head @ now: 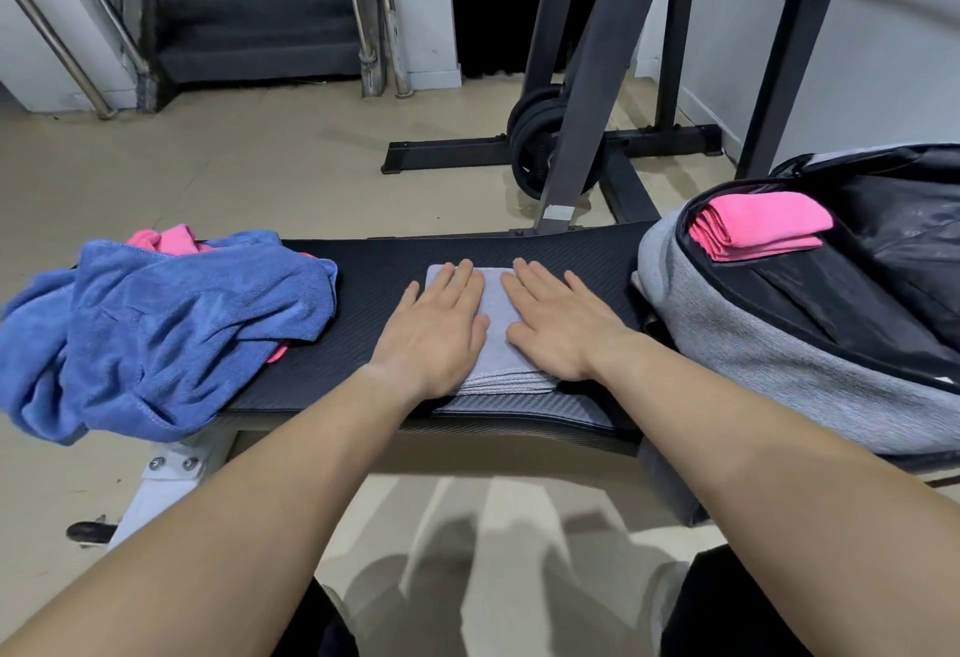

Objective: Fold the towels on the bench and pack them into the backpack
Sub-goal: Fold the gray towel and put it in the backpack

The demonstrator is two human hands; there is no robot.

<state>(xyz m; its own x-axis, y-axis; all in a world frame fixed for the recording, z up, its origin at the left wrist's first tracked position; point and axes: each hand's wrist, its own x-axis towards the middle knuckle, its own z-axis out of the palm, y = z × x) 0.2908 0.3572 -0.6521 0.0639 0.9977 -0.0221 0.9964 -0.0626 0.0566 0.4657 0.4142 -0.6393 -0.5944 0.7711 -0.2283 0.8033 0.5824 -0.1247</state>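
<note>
A folded grey towel (496, 323) lies in the middle of the black bench (363, 266). My left hand (436, 329) and my right hand (558, 326) rest flat on it, side by side, fingers spread, holding nothing. At the bench's left end a crumpled blue towel (171, 329) covers most of a pink towel (169, 239). A grey and black backpack (769, 339) lies open at the right end, with a folded pink towel (758, 222) inside its mouth.
A dark steel rack (587, 100) with black weight plates (535, 141) stands on the beige floor behind the bench. A staircase with metal handrails (254, 6) rises at the back left. My knees are below the bench's near edge.
</note>
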